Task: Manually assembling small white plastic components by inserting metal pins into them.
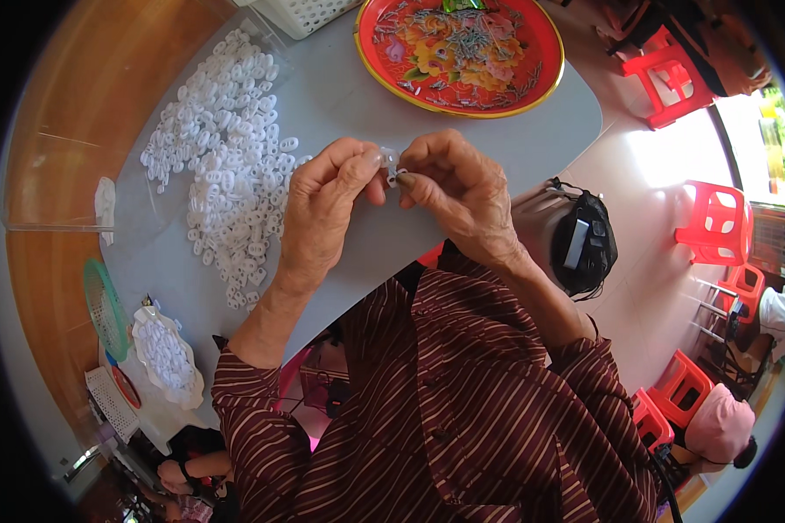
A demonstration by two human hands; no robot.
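My left hand (323, 205) pinches a small white plastic piece (391, 159) between thumb and fingertips, above the grey table. My right hand (467, 187) closes on the lower right side of the same piece, its thumb and forefinger pressed there. The fingertips hide part of the piece, so its full shape cannot be made out. To the left of my left hand spreads a large heap of small white plastic pieces with holes (227, 161). Beyond my hands stands a round red flowered tray (371, 65) with a yellow rim, holding many small metal pins.
The grey table (358, 270) has a rounded right end. A white perforated basket (310, 16) is at the far edge. At lower left are a green mesh basket (105, 309) and a dish of white pieces (167, 353). A black bag (597, 231) and red stools (715, 222) are on the right.
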